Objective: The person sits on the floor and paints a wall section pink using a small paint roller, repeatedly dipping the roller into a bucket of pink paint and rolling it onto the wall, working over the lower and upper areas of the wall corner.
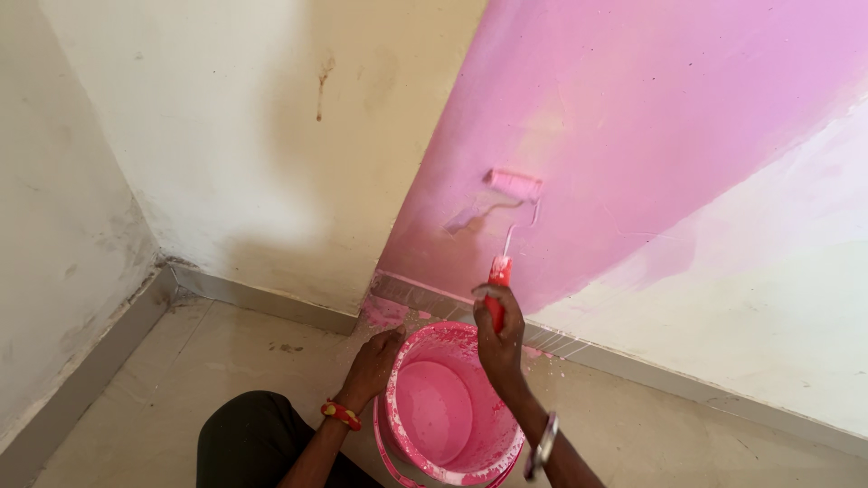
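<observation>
My right hand (500, 336) grips the red handle of a paint roller (512, 183), whose pink-coated sleeve presses against the wall low down, inside the pink painted patch (633, 117). Below it stands a pink bucket (398, 425) with pink paint inside, tilted toward me. My left hand (372, 363) holds the bucket's left rim, a red bangle on the wrist. A metal watch band shows on my right wrist.
The unpainted cream wall (235, 136) lies left of the pink patch, meeting another wall in a corner at far left. A grey skirting (262, 303) runs along the base. Pink splashes mark the tiled floor (181, 380). My dark-clothed knee (249, 438) is bottom left.
</observation>
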